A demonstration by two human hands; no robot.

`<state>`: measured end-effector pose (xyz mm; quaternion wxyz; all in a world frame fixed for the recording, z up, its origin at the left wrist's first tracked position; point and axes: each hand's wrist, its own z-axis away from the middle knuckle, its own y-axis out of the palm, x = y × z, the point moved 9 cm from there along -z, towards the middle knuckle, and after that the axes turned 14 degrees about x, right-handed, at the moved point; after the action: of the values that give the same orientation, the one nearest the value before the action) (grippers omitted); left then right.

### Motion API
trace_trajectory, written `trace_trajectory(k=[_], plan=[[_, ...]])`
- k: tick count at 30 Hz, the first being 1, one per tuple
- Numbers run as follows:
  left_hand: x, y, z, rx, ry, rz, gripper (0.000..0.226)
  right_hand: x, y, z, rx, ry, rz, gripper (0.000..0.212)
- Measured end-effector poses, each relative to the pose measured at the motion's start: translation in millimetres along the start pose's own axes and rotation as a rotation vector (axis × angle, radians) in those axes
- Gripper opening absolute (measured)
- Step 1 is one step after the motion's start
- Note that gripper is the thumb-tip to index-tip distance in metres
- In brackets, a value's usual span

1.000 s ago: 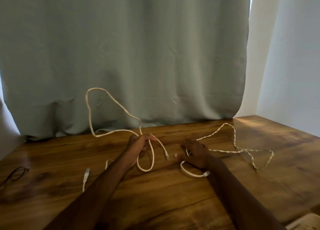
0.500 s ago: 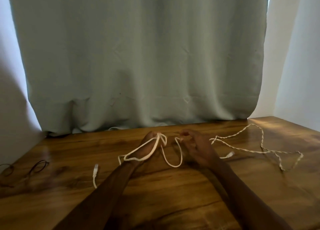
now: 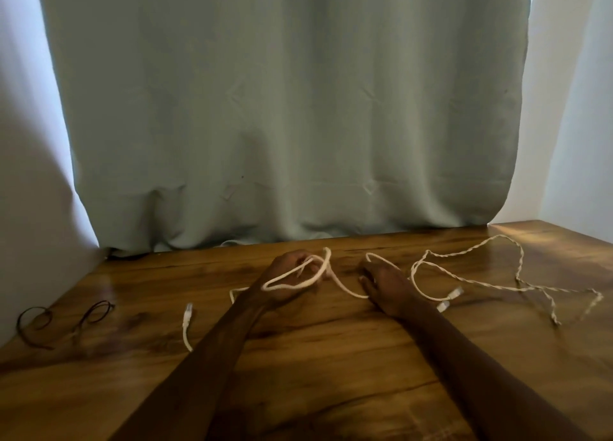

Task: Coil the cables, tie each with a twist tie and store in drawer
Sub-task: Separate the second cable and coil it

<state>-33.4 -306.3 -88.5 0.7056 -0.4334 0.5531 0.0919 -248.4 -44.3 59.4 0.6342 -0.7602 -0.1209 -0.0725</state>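
Note:
A white cable (image 3: 345,288) runs across the middle of the wooden table (image 3: 298,367). My left hand (image 3: 292,281) grips a loop of it, wound over the fingers. A short way to the right, my right hand (image 3: 384,284) holds the same cable where it arcs over the fingers. One plug end (image 3: 187,314) lies left of my left forearm, and two plug ends (image 3: 449,299) lie right of my right wrist. A twisted white cable (image 3: 517,275) sprawls loose on the right of the table. Two dark twist ties (image 3: 66,318) lie at the far left.
A grey-green curtain (image 3: 285,109) hangs along the back edge of the table. White walls stand at the left and right. The table's left edge runs close to the twist ties.
The tall loop that stood against the curtain has been drawn down into a small loop over my left hand. My right hand has moved up onto the cable. The view has shifted left.

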Motion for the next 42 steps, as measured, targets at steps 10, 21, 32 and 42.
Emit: trace_trajectory(k=[10,21,32,42], plan=[[-180,5,143,-0.114,0.148,0.009,0.022,-15,-33,12,-0.306,0.089,0.016,0.044],[-235,12,157,-0.428,0.419,-0.384,0.021,98,-18,18,-0.174,-0.207,-0.563,0.036],[-219,6,183,-0.471,0.074,-1.115,0.023,34,-21,27,-0.346,-0.057,-0.732,0.025],[-168,-28,238,-0.195,0.015,0.043,0.047,19,-28,27,-0.369,0.087,-0.547,0.027]])
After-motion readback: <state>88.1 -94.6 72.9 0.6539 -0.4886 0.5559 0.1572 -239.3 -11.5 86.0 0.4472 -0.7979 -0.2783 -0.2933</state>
